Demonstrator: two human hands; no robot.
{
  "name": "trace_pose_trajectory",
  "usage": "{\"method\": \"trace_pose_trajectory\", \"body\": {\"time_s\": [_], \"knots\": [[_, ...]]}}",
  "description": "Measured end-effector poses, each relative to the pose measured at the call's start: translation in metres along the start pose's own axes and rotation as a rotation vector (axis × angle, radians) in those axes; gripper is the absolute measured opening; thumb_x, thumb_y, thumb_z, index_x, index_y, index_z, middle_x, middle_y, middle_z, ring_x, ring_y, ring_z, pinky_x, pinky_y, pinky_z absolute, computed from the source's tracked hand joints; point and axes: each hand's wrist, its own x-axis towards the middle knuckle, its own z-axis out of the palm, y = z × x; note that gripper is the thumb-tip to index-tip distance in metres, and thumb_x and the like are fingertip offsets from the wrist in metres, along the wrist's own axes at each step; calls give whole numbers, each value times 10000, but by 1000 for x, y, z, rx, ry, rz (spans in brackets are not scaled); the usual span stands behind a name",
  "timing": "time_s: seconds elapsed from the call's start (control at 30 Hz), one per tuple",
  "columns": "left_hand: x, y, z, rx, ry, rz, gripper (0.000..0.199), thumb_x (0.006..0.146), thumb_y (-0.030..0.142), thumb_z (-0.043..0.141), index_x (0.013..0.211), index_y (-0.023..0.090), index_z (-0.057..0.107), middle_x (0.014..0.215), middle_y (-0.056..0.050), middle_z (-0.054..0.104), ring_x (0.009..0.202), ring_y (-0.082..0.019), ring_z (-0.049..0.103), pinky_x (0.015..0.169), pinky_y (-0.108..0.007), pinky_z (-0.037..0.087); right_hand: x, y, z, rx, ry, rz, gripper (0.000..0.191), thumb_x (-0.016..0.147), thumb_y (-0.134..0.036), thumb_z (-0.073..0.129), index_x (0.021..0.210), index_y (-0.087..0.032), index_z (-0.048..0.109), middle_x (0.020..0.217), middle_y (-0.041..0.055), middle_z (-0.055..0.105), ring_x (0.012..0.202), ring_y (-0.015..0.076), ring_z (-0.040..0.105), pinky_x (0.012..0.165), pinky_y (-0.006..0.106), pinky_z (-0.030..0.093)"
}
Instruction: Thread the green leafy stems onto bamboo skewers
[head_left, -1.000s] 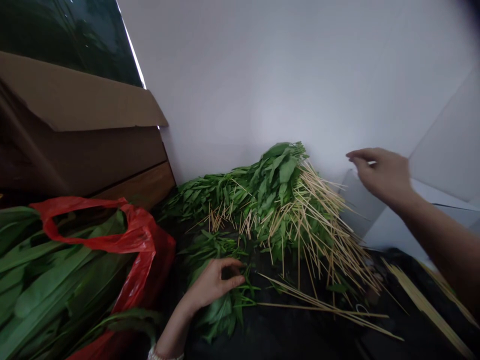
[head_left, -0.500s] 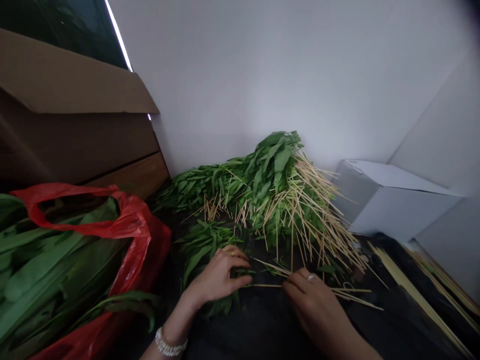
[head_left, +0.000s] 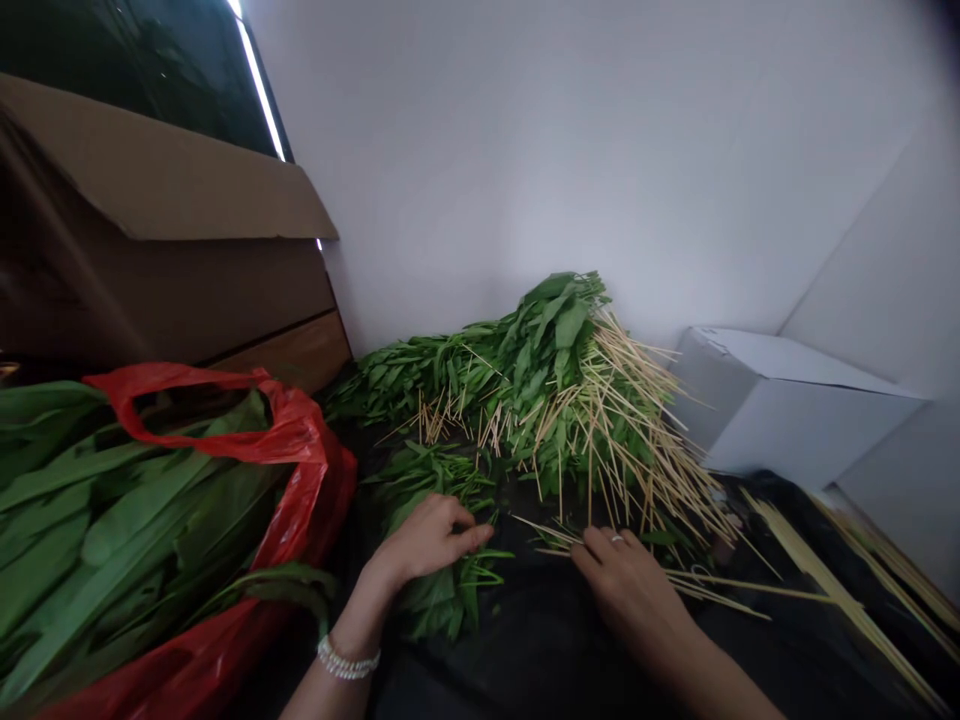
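Note:
My left hand (head_left: pixel 431 540) lies over a small pile of long green leaves (head_left: pixel 442 600), thumb stretched out and apart from the curved fingers; some fingertips are hidden among the leaves. No thing shows clearly in its grasp. A silver bracelet circles that wrist. To the right, my right hand (head_left: pixel 626 575), with a ring, has its fingers closed on thin bamboo sticks (head_left: pixel 720 585) low over the black surface. Stick ends poke out on both sides of this hand. Behind both hands rises a large heap of leaf bunches (head_left: pixel 536 340) with many pale sticks (head_left: pixel 637 430) fanning rightward.
A red plastic bag (head_left: pixel 311 470) full of large leaves (head_left: pixel 127 510) stands at left, below a cardboard box (head_left: pixel 210 190). A white box (head_left: pixel 795 400) sits at right against the wall. More sticks (head_left: pixel 810 560) lie on black plastic at the right edge.
My left hand has shifted slightly down over the leaf pile. The stick that pointed from my right hand toward the left one no longer shows there; a long stick now extends rightward.

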Motion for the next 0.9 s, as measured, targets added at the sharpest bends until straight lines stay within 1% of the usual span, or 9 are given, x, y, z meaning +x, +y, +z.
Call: {"method": "trace_pose_trajectory", "body": {"time_s": [0.07,0.13,0.23,0.3,0.4,0.57,0.67,0.77,0.9], "knots": [[-1,0,-3,-30,-46,7,494,863,558,457,691,173,714,628,-14,669,626,-148,586,637,-225,396,4,4,-8,-36,29,49,273,765,10,488,915,-187,603,824,30,586,671,163,532,631,290,349],[1,0,-2,-73,4,23,472,902,510,416,807,164,722,648,-6,678,635,-150,597,636,-224,409,14,2,-10,-54,61,102,340,783,5,467,1049,-171,582,864,35,589,657,146,541,597,272,358],[9,-4,5,-57,272,21,359,918,409,443,970,166,702,828,-31,715,779,-177,629,738,-245,438,37,-12,-1,-42,82,169,370,805,-12,472,1127,-172,560,887,38,603,688,143,567,592,257,384],[15,-10,13,42,386,25,271,903,331,494,989,177,699,945,-55,710,880,-197,624,813,-272,435,50,-23,10,-22,74,189,386,796,-5,484,1130,-182,563,887,36,610,724,148,577,600,250,398],[20,-19,23,191,382,40,201,882,252,534,966,201,709,926,-54,701,891,-201,611,823,-293,436,58,-32,27,-4,91,211,377,780,0,507,1105,-176,578,880,42,613,770,164,581,619,252,411],[21,-27,33,366,357,16,190,807,235,648,987,217,704,913,-51,691,889,-212,582,826,-320,433,47,-32,45,54,151,203,327,790,-44,548,1088,-170,596,854,38,609,803,188,567,671,276,418],[23,-30,38,432,326,-2,212,746,250,714,954,208,705,876,-56,677,885,-229,567,790,-324,435,42,-32,48,91,199,180,301,816,-70,534,1095,-164,599,830,38,600,789,194,554,671,291,410],[26,-31,40,446,330,3,116,756,243,700,861,192,698,835,-54,661,845,-219,565,781,-327,431,42,-32,47,111,238,159,291,838,-72,496,1098,-151,602,813,46,593,776,197,544,671,301,402],[25,-23,34,347,457,70,85,828,211,602,876,185,668,870,-55,667,869,-210,571,810,-336,432,42,-31,42,117,276,161,280,866,-90,459,1099,-144,605,802,52,588,772,199,540,662,302,393]]}}
